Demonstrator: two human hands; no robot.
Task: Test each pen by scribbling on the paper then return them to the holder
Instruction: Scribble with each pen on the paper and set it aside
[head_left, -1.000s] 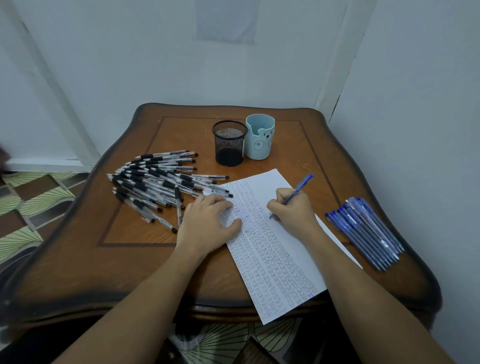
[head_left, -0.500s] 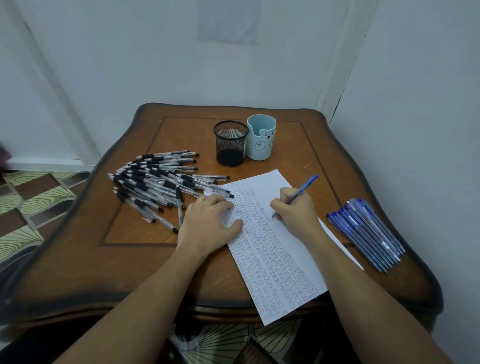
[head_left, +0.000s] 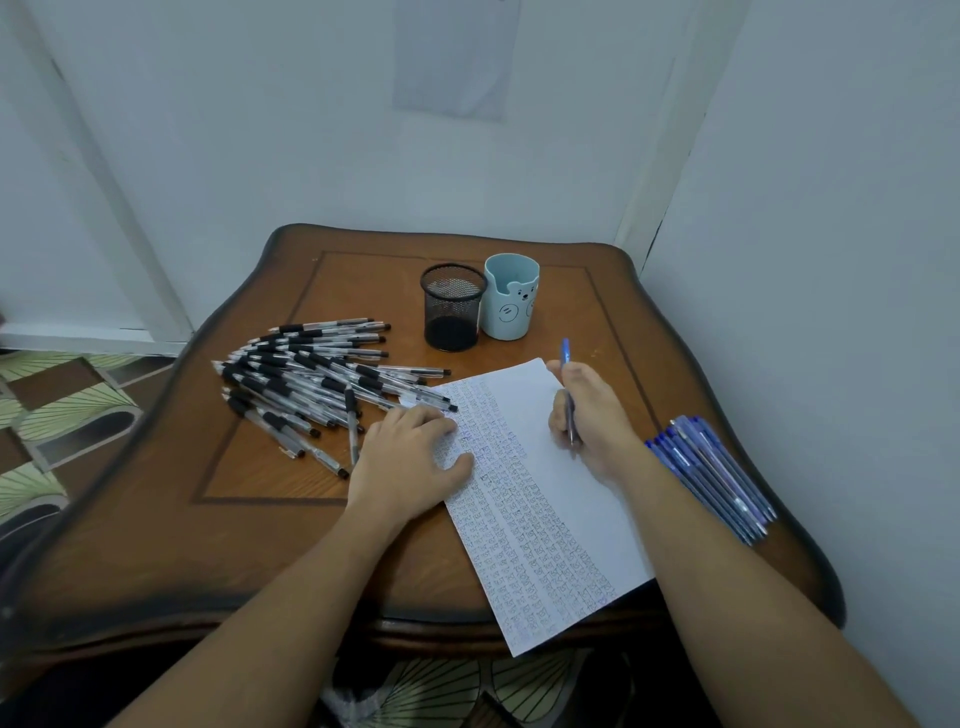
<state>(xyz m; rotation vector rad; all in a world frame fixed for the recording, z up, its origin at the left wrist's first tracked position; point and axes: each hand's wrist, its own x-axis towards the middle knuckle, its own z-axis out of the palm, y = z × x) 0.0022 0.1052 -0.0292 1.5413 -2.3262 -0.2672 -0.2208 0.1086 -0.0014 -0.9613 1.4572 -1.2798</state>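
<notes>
Looking down, we had the wooden table (head_left: 675, 322) filling most of the view, tucked into a corner of pale walls. Biggest thing on it was the paper (head_left: 587, 499), lying at a slant with its near corner hanging over the front edge. The left part was packed with columns of little scribbles and the right strip was blank. Left of it sat a messy heap of black-grip pens (head_left: 311, 374), a few reaching the sheet's far corner. Off to the right, well apart from the heap, the blue pens (head_left: 717, 483) lay in a tidy row. At the back stood the black mesh holder (head_left: 451, 306) and, just beside it, a pale blue bear cup (head_left: 511, 306), both empty as far as we could see.

Our left hand (head_left: 410, 462) lay flat with relaxed fingers, pressing the paper's left edge down. Our right hand (head_left: 597, 421) was curled round one blue pen (head_left: 566, 356), tip aimed down at the blank strip, though the fingers hid whether it touched. We'd call this mid-test on that pen. Next it'd want lifting clear and dropping into a holder at the back (we couldn't tell which one) without tipping it.
</notes>
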